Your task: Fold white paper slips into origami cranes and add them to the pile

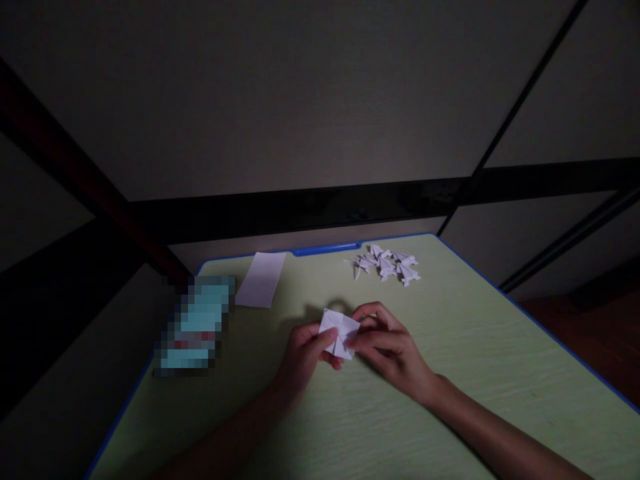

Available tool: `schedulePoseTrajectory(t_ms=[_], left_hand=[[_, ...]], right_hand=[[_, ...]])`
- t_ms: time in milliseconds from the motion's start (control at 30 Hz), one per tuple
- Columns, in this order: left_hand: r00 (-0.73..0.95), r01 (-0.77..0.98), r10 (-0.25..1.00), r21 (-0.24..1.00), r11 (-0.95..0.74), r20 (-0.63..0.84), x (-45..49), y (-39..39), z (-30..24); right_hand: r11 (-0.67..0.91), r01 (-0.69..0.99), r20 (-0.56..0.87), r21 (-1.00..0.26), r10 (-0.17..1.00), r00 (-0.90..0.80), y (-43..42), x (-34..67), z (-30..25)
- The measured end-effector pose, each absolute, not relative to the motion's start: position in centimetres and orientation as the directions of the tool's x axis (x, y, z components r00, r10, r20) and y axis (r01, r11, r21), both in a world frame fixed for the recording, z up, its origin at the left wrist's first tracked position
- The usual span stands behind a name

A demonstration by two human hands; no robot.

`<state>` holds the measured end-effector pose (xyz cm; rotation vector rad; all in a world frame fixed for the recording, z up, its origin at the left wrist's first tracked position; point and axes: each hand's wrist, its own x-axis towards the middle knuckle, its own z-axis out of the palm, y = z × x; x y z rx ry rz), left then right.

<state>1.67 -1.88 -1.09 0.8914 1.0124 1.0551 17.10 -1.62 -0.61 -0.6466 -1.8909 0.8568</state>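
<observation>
A small square of folded white paper (341, 328) is held just above the table, creases meeting near its middle. My left hand (303, 352) grips its left side, thumb lying on the top face and fingers beneath. At the right edge, my right hand (393, 347) pinches the paper between thumb and fingers. Several small folded white paper figures (387, 263) with pointed ends lie in a cluster beyond my right hand. Some of the fingers under the paper are hidden.
A plain white paper sheet (261, 280) lies at the back left of the pale green table (480, 400), which has a blue rim. Left of the sheet is a blurred-out device with a bright screen (197, 323). Dark-banded panels (300, 107) stand behind the table.
</observation>
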Motion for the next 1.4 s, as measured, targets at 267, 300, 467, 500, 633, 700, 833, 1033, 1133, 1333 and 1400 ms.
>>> schedulePoseTrajectory(t_ms=[267, 300, 467, 500, 633, 700, 833, 1033, 1133, 1333, 1400], left_hand=[[0.207, -0.245, 0.953, 0.931, 0.269, -0.221, 1.5, -1.8, -1.1], [0.209, -0.229, 0.952, 0.935, 0.27, -0.224, 1.4, -1.8, -1.0], [0.202, -0.135, 0.953, 0.957, 0.257, -0.227, 1.4, -1.7, -0.6], [0.2, -0.128, 0.953, 0.959, 0.254, -0.226, 1.4, -1.8, -0.5], [0.208, -0.131, 0.952, 0.958, 0.256, -0.226, 1.5, -1.8, -0.4], [0.216, -0.139, 0.951, 0.957, 0.256, -0.223, 1.4, -1.8, -0.5], [0.218, -0.145, 0.95, 0.955, 0.258, -0.224, 1.3, -1.8, -0.6], [0.224, -0.13, 0.947, 0.956, 0.263, -0.23, 1.3, -1.8, -0.4], [0.241, -0.13, 0.945, 0.958, 0.256, -0.22, 1.3, -1.8, -0.5], [0.225, -0.057, 0.948, 0.968, 0.245, -0.227, 1.3, -1.8, -0.5], [0.218, -0.044, 0.95, 0.97, 0.238, -0.223, 1.3, -1.8, -0.4]], right_hand=[[0.613, 0.085, 0.498, -0.786, 0.708, -0.501, -1.3, 17.6, -0.6], [0.614, 0.09, 0.499, -0.784, 0.711, -0.496, -1.3, 17.6, -0.6], [0.618, 0.105, 0.501, -0.779, 0.715, -0.488, -1.3, 17.7, -0.8], [0.622, 0.103, 0.504, -0.776, 0.71, -0.493, -1.3, 17.8, -0.9], [0.668, 0.076, 0.539, -0.741, 0.658, -0.525, -1.3, 18.0, -0.8], [0.691, 0.071, 0.551, -0.72, 0.63, -0.547, -1.3, 18.1, -0.7], [0.696, 0.079, 0.54, -0.713, 0.618, -0.572, -1.2, 18.2, -0.6], [0.694, 0.075, 0.517, -0.716, 0.599, -0.611, -1.1, 18.5, -0.5], [0.692, 0.079, 0.506, -0.717, 0.595, -0.624, -1.0, 18.6, -0.5], [0.666, 0.104, 0.465, -0.739, 0.615, -0.637, -1.3, 18.5, -0.4], [0.65, 0.088, 0.475, -0.755, 0.635, -0.608, -1.4, 18.4, -0.3]])
